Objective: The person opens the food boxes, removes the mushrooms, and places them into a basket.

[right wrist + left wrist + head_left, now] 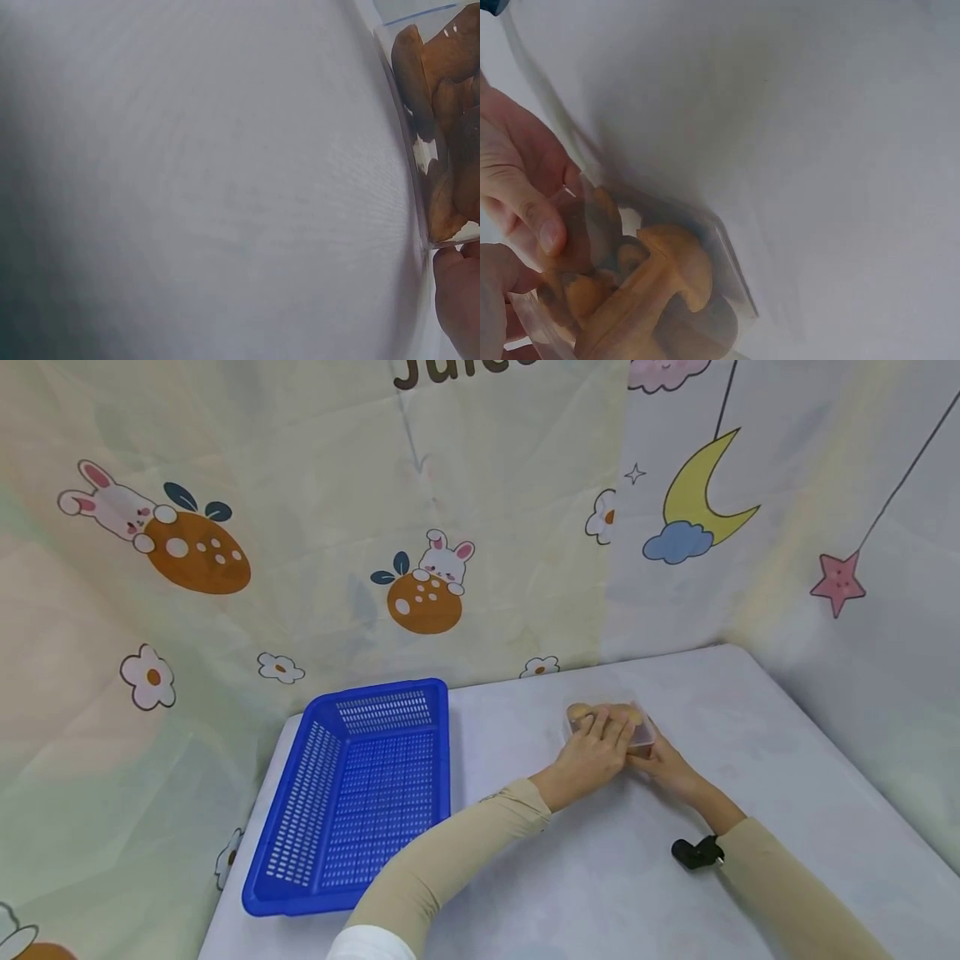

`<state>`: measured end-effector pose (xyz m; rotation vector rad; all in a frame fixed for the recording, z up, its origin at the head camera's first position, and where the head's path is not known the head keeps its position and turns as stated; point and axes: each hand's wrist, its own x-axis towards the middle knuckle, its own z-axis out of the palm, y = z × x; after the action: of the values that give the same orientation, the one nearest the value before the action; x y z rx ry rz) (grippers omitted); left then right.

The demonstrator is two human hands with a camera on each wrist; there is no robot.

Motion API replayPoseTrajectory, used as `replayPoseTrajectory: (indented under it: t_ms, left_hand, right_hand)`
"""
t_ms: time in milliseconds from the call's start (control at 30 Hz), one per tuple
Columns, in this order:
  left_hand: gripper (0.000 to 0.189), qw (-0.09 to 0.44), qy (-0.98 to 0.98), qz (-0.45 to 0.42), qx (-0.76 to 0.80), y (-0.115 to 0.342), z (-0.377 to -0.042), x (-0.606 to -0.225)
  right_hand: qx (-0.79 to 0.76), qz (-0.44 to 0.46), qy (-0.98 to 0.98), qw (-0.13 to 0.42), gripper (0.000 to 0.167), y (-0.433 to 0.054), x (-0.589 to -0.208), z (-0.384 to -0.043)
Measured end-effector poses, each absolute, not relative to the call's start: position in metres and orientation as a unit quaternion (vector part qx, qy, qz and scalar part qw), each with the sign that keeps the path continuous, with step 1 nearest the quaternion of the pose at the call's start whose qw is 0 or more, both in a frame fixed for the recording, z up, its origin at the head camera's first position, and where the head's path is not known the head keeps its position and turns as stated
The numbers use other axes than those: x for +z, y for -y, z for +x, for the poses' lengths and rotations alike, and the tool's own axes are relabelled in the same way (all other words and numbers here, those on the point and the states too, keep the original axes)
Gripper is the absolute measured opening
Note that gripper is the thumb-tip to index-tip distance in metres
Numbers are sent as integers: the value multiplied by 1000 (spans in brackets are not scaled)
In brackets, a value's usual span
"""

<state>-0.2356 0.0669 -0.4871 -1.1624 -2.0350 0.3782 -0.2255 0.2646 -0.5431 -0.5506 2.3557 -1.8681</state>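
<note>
Several brown mushrooms (577, 712) lie in a clear plastic box (642, 737) toward the back right of the table. My left hand (588, 762) rests over the box from the near left, its fingers straight across the top. At the box's right side, my right hand (670, 768) grips the wall, thumb toward me. Through the plastic in the left wrist view, a mushroom with a thick stem (676, 259) shows, with both hands at the left. The right wrist view has the box (411, 161) at its right edge, right-hand fingers (450, 262) at its lower edge.
A blue perforated basket (442, 760) stands on the white table (600, 885) to the left, beside my left forearm. Behind the table hangs a printed cloth (510, 568). A black device (697, 853) sits by my right sleeve.
</note>
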Motion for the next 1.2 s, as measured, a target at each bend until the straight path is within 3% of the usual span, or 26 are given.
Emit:
replayPoseTrajectory:
  t_ms: [300,467,833,900,1067,1200]
  left_hand:
    - [39,394,781,-458,157,-70,-236,-486]
    - [41,371,790,-461,157,-70,-235,-476]
    - [53,185,831,-499,160,-62,-244,-439]
    - [55,128,844,-504,132,-61,-250,-431]
    - [55,5,875,-484,1,-55,-262,-418]
    - [44,-24,877,-469,-99,-47,-271,-412]
  right_hand:
    - [-607,-163,-776,51,79,-266,-541,-223]
    - [-599,-153,-784,54,69,-266,-540,-223]
    - [-615,-169,-768,66,64,-265,-543,-225]
    - [-619,-167,-765,68,63,-265,-542,-225]
    - [-627,-153,-760,75,80,-265,-540,-225]
    - [-626,-147,-762,81,96,-265,-539,-225]
